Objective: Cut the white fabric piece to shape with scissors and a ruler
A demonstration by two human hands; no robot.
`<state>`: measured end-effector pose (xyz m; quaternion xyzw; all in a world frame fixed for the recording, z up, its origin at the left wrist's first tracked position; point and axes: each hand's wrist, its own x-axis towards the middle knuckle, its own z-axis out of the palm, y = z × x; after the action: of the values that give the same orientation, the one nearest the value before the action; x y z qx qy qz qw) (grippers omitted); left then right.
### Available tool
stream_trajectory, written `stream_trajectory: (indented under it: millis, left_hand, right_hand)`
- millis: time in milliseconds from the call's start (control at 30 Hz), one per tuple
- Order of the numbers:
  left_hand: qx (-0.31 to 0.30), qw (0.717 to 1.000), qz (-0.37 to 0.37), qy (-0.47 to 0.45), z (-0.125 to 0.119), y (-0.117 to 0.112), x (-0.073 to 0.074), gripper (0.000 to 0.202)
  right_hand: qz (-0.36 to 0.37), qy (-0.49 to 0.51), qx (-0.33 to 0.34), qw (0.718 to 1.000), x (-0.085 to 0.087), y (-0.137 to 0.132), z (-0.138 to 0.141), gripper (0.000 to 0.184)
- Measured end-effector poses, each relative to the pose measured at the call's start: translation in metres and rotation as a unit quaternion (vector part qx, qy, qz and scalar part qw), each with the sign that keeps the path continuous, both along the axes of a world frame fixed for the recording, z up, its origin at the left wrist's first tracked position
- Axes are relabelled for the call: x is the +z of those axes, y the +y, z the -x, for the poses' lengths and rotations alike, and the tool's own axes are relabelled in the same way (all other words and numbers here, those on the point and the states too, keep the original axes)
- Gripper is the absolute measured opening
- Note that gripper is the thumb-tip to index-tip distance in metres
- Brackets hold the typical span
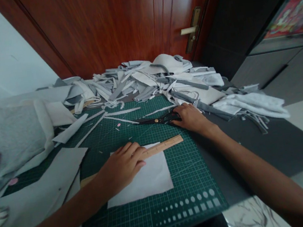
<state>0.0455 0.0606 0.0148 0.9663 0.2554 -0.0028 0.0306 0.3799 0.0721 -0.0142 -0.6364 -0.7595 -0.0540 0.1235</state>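
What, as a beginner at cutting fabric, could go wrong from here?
The left hand pins the wooden ruler on the white fabric square, its fingers lying over the ruler, so a blade run along that edge might catch them. Loose strips on the green cutting mat, near the black scissors under the right hand, could slide beneath the fabric and spoil a straight cut.

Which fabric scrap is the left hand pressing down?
The white square piece under the left hand and wooden ruler; the others lie loose in strips and heaps.
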Motion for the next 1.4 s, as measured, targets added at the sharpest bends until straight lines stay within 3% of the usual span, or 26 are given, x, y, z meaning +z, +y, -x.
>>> stream_trajectory:
  millis: [200,500,600,733,867,1200,1400]
  left_hand:
    - [0.067,0.996,0.051,-0.041,0.012,-0.002,-0.009,0.024]
    - [0.048,0.99,0.112,-0.075,0.01,0.001,-0.01,0.024]
    - [0.042,0.988,0.094,-0.117,0.018,0.005,-0.015,0.025]
    - [0.077,0.981,0.017,-0.178,0.033,0.015,-0.028,0.038]
    - [0.106,0.974,0.001,-0.199,0.044,0.028,-0.038,0.029]
    - [0.142,0.965,0.076,-0.207,0.052,0.034,-0.021,0.028]
    - [0.174,0.951,0.118,-0.227,0.051,0.03,-0.023,0.028]
  right_hand:
    - [0.004,0.006,-0.001,1.0,-0.001,0.001,-0.003,0.031]
    - [0.012,0.002,-0.007,1.0,0.003,-0.001,0.0,0.031]
    - [0.013,0.001,-0.011,1.0,0.005,-0.002,0.001,0.029]
    - [0.011,0.005,-0.019,1.0,0.008,-0.003,0.002,0.024]
    - [-0.003,0.021,-0.027,0.999,0.007,-0.005,0.003,0.023]
    - [-0.061,0.092,-0.026,0.994,-0.018,-0.005,-0.004,0.024]
    - [-0.09,0.089,-0.007,0.992,-0.016,-0.008,-0.002,0.032]
